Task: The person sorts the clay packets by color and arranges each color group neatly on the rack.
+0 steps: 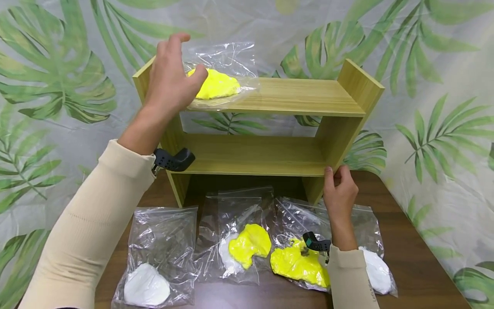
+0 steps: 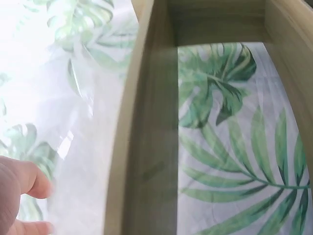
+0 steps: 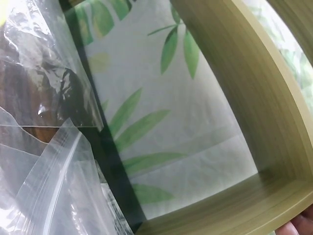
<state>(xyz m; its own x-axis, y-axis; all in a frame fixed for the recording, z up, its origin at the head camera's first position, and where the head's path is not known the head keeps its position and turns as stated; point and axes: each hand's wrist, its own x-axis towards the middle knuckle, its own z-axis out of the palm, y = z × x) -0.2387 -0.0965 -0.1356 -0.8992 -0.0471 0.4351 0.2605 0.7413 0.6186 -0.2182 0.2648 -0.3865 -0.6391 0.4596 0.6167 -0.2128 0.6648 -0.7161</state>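
Note:
My left hand is raised at the left end of the wooden shelf's top board, fingers spread and thumb apart. Right by the thumb, a clear zip bag holding a flattened yellow clay-like lump lies on that board. The left wrist view catches fingertips at the edge of clear plastic. Lower down, my right hand grips the front edge of the shelf's right side panel. Only a bit of its fingers shows in the right wrist view.
On the brown table before the shelf lie several clear zip bags: one with a white lump at left, overlapping bags with a yellow lump and a white one mid-table, another yellow lump, and a white lump at right.

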